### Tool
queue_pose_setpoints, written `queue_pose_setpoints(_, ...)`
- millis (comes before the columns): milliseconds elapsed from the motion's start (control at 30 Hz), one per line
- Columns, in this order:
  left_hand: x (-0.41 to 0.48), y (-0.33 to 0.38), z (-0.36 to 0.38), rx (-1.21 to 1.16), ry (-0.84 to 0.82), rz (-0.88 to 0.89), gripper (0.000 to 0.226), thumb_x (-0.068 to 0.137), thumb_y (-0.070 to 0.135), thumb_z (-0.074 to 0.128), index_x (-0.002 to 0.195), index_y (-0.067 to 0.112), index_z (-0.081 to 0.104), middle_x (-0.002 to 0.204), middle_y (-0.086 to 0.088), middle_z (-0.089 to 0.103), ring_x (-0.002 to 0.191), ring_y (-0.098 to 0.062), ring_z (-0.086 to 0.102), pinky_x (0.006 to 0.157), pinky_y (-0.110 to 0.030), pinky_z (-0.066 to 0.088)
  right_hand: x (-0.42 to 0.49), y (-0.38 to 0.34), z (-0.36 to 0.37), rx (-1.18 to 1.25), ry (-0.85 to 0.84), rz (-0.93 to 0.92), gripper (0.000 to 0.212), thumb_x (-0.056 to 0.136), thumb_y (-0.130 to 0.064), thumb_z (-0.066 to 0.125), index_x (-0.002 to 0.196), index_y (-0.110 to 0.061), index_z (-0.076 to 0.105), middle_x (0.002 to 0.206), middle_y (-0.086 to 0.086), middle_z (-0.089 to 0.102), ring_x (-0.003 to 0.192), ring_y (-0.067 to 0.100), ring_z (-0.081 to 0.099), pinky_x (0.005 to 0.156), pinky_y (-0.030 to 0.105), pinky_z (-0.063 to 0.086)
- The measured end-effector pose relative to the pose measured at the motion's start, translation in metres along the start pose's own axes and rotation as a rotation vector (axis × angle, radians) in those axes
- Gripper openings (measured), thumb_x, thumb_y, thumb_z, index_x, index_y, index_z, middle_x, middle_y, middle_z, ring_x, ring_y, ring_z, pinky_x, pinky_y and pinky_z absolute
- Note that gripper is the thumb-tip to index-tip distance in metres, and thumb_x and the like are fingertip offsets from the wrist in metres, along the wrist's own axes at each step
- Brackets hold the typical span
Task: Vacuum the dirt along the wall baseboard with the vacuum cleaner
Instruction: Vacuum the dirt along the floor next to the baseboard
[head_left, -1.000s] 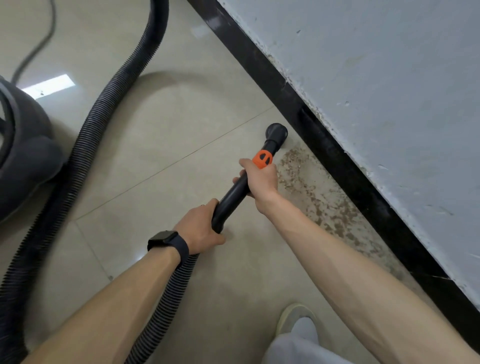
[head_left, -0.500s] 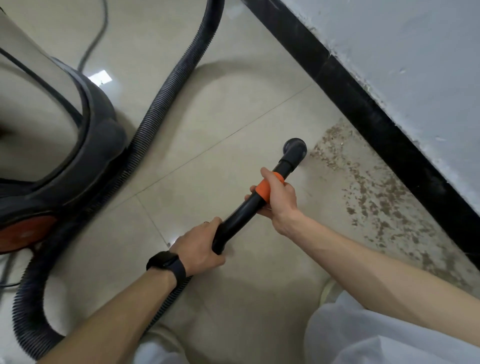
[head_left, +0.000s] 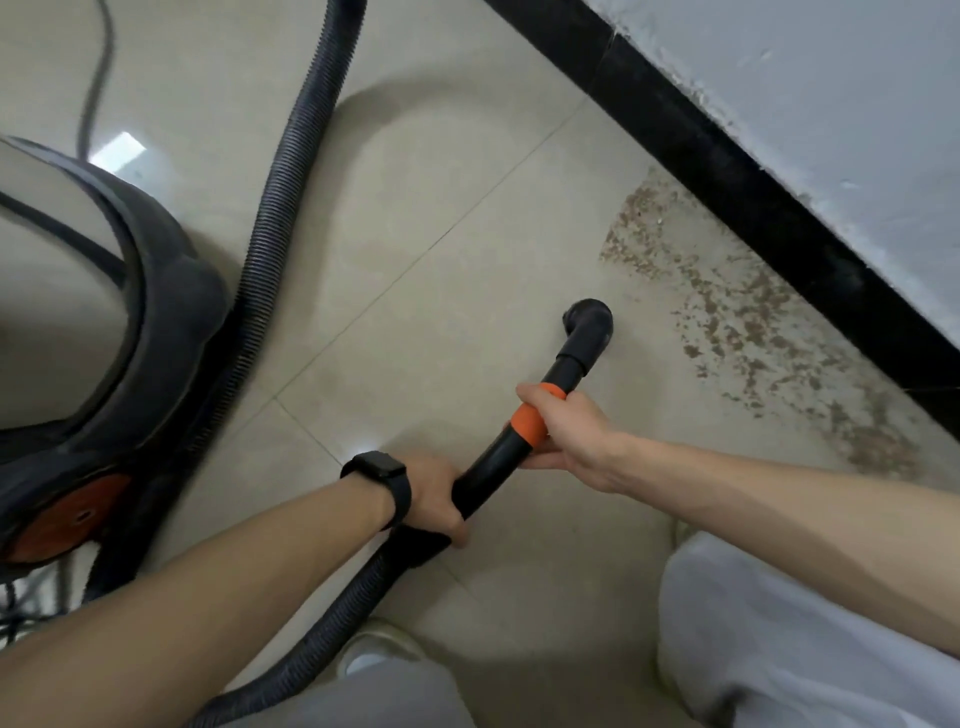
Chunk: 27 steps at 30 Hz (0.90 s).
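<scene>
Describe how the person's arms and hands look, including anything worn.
Both forearms are bare: no sleeves in view, no gloves. Above the left hand sits a black watch with a rectangular face and black strap. The right hand and wrist show nothing worn.

Head camera looks steeply down, close over the floor (head_left: 467, 208).

An indoor room with a hard floor; whether home or workplace cannot be told. Glossy beige floor tiles (head_left: 426, 208) with thin grout lines run up to a black baseboard (head_left: 727, 171). Above the baseboard rises a pale painted wall (head_left: 841, 83), its paint chipped along the baseboard's top edge.
</scene>
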<state>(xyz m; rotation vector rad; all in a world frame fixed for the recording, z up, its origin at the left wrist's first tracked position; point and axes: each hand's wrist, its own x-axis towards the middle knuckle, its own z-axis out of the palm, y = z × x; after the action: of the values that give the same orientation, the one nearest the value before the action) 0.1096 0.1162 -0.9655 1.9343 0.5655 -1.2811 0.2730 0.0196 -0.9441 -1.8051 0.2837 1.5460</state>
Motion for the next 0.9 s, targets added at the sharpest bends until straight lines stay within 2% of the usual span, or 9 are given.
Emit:
queue_pose_setpoints(67, 0.008, 0.011, -0.007, 0.058, -0.062, 0.006, 0.043, 0.066, 0.054, 0.081, 0.095, 0.03, 0.061, 0.076, 0.01, 0.058, 0.068, -0.013, 0.058, 0.06, -0.024, 0.048, -0.003, 0.004, -0.006, 0.008, 0.08, 0.003, 0.027, 0.099, -0.033, 0.065, 0.106, -0.008, 0.054, 0.118, 0.025, 0.068, 0.083, 0.03, 0.076, 0.058, 0.04, 0.062)
queue_pose_setpoints(133, 0.014, 0.024, -0.011, 0.117, -0.103, 0.014, 0.049, 0.066, 0.053, 0.083, 0.103, 0.026, 0.065, 0.076, 0.009, 0.057, 0.071, -0.016, 0.058, 0.064, -0.026, 0.048, -0.005, 0.014, -0.012, 0.04, 0.159, 0.008, 0.028, 0.099, -0.032, 0.064, 0.105, -0.006, 0.056, 0.116, 0.025, 0.067, 0.084, 0.032, 0.074, 0.058, 0.044, 0.063)
queue_pose_setpoints(233, 0.023, 0.041, -0.015, 0.192, -0.148, 0.03, 0.06, 0.067, 0.049, 0.084, 0.117, 0.02, 0.067, 0.089, 0.003, 0.062, 0.079, -0.02, 0.061, 0.067, -0.027, 0.05, -0.005, 0.026, -0.021, 0.133, 0.266, -0.007, 0.041, 0.096, -0.031, 0.064, 0.117, 0.003, 0.058, 0.111, 0.024, 0.071, 0.086, 0.034, 0.075, 0.058, 0.048, 0.063)
queue_pose_setpoints(433, 0.028, 0.042, -0.016, 0.233, -0.086, 0.03, 0.061, 0.067, 0.049, 0.081, 0.118, 0.021, 0.064, 0.091, 0.002, 0.059, 0.079, -0.02, 0.059, 0.066, -0.026, 0.048, 0.002, 0.029, -0.025, 0.208, 0.296, -0.083, 0.036, 0.09, -0.029, 0.068, 0.114, -0.003, 0.059, 0.098, 0.017, 0.076, 0.081, 0.029, 0.074, 0.055, 0.043, 0.061)
queue_pose_setpoints(567, 0.03, 0.03, -0.017, 0.109, 0.017, 0.001, 0.054, 0.059, 0.049, 0.08, 0.106, 0.024, 0.066, 0.093, 0.002, 0.067, 0.083, -0.019, 0.066, 0.074, -0.03, 0.058, 0.012, 0.014, -0.022, 0.161, 0.293, -0.148, 0.035, 0.089, -0.029, 0.067, 0.111, -0.004, 0.06, 0.102, 0.019, 0.075, 0.08, 0.029, 0.074, 0.052, 0.04, 0.06)
queue_pose_setpoints(667, 0.033, 0.03, -0.016, 0.032, 0.086, -0.017, 0.043, 0.058, 0.046, 0.08, 0.091, 0.026, 0.064, 0.087, 0.001, 0.068, 0.079, -0.019, 0.067, 0.071, -0.028, 0.058, 0.022, 0.003, -0.023, 0.122, 0.284, -0.186, 0.031, 0.088, -0.031, 0.067, 0.106, -0.007, 0.06, 0.104, 0.02, 0.075, 0.081, 0.029, 0.074, 0.052, 0.039, 0.06)
queue_pose_setpoints(800, 0.033, 0.031, -0.019, -0.13, 0.182, -0.042, 0.036, 0.063, 0.043, 0.079, 0.091, 0.026, 0.064, 0.091, -0.001, 0.07, 0.08, -0.02, 0.067, 0.072, -0.028, 0.057, 0.03, -0.009, -0.03, 0.069, 0.274, -0.242, 0.028, 0.085, -0.032, 0.069, 0.096, -0.01, 0.058, 0.092, 0.013, 0.07, 0.072, 0.026, 0.073, 0.054, 0.04, 0.061)
queue_pose_setpoints(900, 0.026, 0.031, -0.005, -0.28, 0.305, -0.047, 0.033, 0.068, 0.042, 0.078, 0.092, 0.026, 0.061, 0.089, 0.0, 0.067, 0.078, -0.019, 0.064, 0.066, -0.025, 0.052, 0.028, -0.022, -0.034, 0.01, 0.222, -0.228, 0.028, 0.085, -0.032, 0.071, 0.097, -0.011, 0.056, 0.09, 0.011, 0.067, 0.064, 0.024, 0.073, 0.055, 0.041, 0.062)
